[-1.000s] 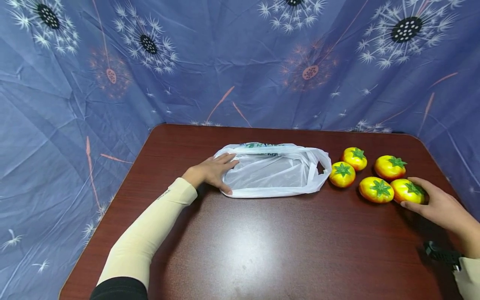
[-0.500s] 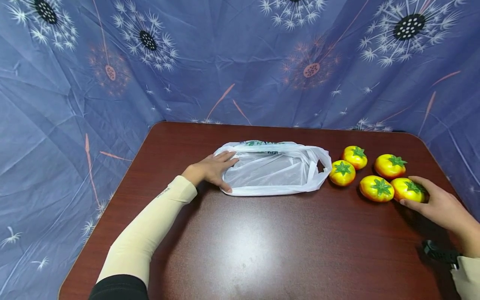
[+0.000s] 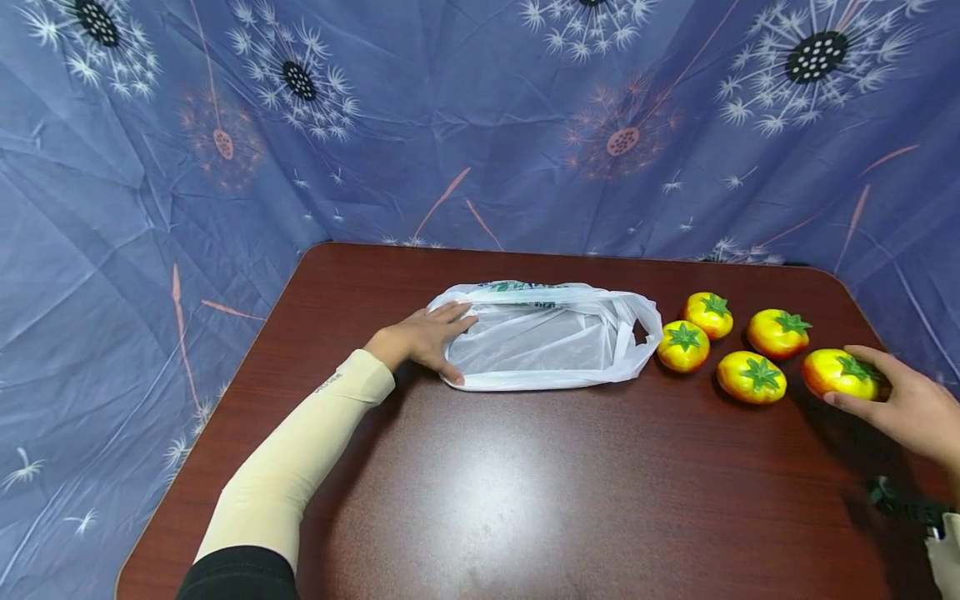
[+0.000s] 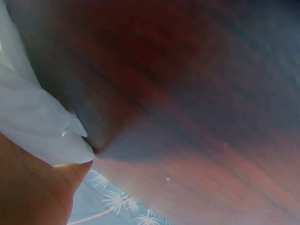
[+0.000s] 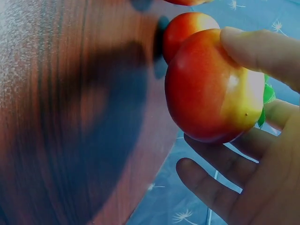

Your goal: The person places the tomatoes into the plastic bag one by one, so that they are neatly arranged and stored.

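Observation:
A white plastic carrier bag (image 3: 536, 382) with green print lies flat at the back middle of the table in the head view. My left hand (image 3: 422, 342) rests with spread fingers on its left end; in the left wrist view the thumb lies against the bag (image 4: 37, 117). At the far right, my right hand (image 3: 911, 408) holds a red-yellow tomato (image 3: 831, 375) with a green star-shaped calyx. In the right wrist view thumb and fingers grip this tomato (image 5: 211, 89) from its calyx side, above the table.
Several similar tomatoes stand right of the bag: one tomato (image 3: 682, 347) beside its handle, one tomato (image 3: 708, 315) behind that, one tomato (image 3: 778, 333) and a nearer tomato (image 3: 752, 379). Blue dandelion-print cloth (image 3: 450, 125) hangs behind the brown table (image 3: 637, 500).
My right hand has drawn the tomato to the right and up, apart from the neighbouring one it stood against. The left hand and the bag have stayed in place.

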Action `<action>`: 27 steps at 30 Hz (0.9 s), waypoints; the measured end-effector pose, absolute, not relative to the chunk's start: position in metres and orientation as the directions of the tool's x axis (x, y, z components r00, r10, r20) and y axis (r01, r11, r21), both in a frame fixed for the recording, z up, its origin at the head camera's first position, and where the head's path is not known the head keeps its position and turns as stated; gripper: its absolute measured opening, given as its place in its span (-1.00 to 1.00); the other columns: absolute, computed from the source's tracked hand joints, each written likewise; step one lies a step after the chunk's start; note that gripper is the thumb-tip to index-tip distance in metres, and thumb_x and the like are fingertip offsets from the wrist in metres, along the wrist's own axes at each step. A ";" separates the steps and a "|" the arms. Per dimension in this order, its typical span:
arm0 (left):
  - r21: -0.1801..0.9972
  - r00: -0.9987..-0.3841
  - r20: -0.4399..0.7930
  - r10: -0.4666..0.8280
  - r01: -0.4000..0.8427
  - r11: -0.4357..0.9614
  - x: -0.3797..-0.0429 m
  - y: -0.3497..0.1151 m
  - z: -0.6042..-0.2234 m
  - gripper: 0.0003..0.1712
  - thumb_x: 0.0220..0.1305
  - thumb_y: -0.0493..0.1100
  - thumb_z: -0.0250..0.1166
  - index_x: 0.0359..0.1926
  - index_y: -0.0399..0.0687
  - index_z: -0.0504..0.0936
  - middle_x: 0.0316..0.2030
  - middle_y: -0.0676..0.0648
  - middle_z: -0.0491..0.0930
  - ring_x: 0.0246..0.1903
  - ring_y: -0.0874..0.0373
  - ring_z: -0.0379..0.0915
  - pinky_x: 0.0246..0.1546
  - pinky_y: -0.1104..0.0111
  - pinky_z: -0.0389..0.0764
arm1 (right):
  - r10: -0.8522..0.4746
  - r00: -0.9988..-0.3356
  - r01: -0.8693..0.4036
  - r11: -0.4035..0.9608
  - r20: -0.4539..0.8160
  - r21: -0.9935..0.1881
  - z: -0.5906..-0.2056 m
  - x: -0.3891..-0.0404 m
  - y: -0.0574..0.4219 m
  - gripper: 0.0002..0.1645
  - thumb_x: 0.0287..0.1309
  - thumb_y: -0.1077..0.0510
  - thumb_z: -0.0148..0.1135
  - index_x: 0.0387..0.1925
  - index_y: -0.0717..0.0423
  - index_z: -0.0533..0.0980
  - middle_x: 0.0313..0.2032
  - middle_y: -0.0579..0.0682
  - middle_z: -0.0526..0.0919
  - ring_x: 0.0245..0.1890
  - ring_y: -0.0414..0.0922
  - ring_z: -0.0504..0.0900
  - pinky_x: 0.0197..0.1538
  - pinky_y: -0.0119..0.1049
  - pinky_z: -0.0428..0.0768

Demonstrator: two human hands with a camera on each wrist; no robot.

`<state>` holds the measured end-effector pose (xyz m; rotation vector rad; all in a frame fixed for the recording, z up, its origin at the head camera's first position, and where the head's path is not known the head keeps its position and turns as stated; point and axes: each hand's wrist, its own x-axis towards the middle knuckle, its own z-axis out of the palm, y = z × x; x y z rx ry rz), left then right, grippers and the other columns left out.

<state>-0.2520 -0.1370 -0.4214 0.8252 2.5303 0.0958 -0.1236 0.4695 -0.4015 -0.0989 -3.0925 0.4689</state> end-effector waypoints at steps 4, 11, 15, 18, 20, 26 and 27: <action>0.207 -0.708 -0.418 0.569 0.535 0.819 -0.253 -0.138 -0.422 0.35 -0.05 0.49 0.38 0.60 0.23 -0.16 0.62 0.03 -0.34 0.61 0.01 -0.47 0.55 -0.14 -0.19 | 0.048 -0.998 0.036 0.949 0.031 -0.313 -0.400 -0.124 0.468 -0.06 0.25 0.06 0.32 0.39 0.49 0.07 0.05 0.62 0.27 -0.13 0.45 0.37 -0.16 0.30 0.36; 0.211 -0.706 -0.415 0.575 0.540 0.815 -0.254 -0.137 -0.422 0.35 -0.04 0.48 0.38 0.60 0.21 -0.16 0.62 0.02 -0.34 0.61 0.00 -0.48 0.54 -0.16 -0.18 | 0.010 -0.987 -0.050 0.930 0.163 -0.363 -0.391 -0.128 0.469 -0.07 0.17 0.14 0.38 0.40 0.46 0.13 0.06 0.61 0.34 -0.14 -0.01 0.49 -0.33 -0.62 0.21; 0.211 -0.705 -0.415 0.575 0.540 0.815 -0.253 -0.136 -0.421 0.34 -0.04 0.48 0.38 0.60 0.21 -0.15 0.62 0.02 -0.34 0.61 -0.01 -0.47 0.54 -0.17 -0.18 | 0.008 -0.974 -0.078 0.925 0.225 -0.371 -0.387 -0.131 0.469 -0.07 0.16 0.15 0.39 0.41 0.44 0.16 0.12 0.62 0.37 -0.16 -0.31 0.39 -0.41 -0.70 0.09; 0.209 -0.707 -0.414 0.573 0.539 0.816 -0.253 -0.136 -0.420 0.35 -0.04 0.47 0.39 0.60 0.21 -0.15 0.62 0.02 -0.34 0.61 -0.01 -0.46 0.54 -0.16 -0.18 | -0.002 -0.971 -0.093 0.925 0.240 -0.368 -0.383 -0.133 0.468 -0.08 0.16 0.15 0.38 0.42 0.41 0.16 0.15 0.63 0.36 -0.11 -0.05 0.44 -0.38 -0.65 0.10; 0.209 -0.707 -0.414 0.573 0.539 0.816 -0.253 -0.136 -0.421 0.34 -0.04 0.47 0.39 0.60 0.21 -0.15 0.62 0.02 -0.34 0.61 -0.01 -0.46 0.54 -0.15 -0.19 | -0.008 -0.972 -0.096 0.928 0.237 -0.359 -0.379 -0.135 0.466 -0.08 0.16 0.15 0.38 0.42 0.40 0.15 0.14 0.63 0.35 -0.08 0.37 0.34 -0.36 -0.62 0.08; 0.207 -0.706 -0.408 0.579 0.546 0.811 -0.252 -0.136 -0.422 0.35 -0.05 0.47 0.40 0.60 0.19 -0.13 0.62 0.01 -0.33 0.61 -0.01 -0.45 0.55 -0.13 -0.19 | -0.030 -0.972 -0.107 0.938 0.233 -0.329 -0.367 -0.141 0.455 -0.10 0.11 0.15 0.41 0.40 0.36 0.22 0.09 0.61 0.39 -0.08 0.42 0.39 -0.26 -0.53 0.12; 0.206 -0.708 -0.406 0.578 0.546 0.812 -0.252 -0.137 -0.422 0.35 -0.05 0.47 0.40 0.60 0.19 -0.13 0.62 0.00 -0.32 0.61 -0.01 -0.45 0.55 -0.13 -0.19 | -0.033 -0.974 -0.105 0.943 0.226 -0.316 -0.365 -0.142 0.453 -0.11 0.12 0.14 0.41 0.39 0.35 0.22 0.08 0.60 0.39 -0.09 0.42 0.39 -0.25 -0.47 0.19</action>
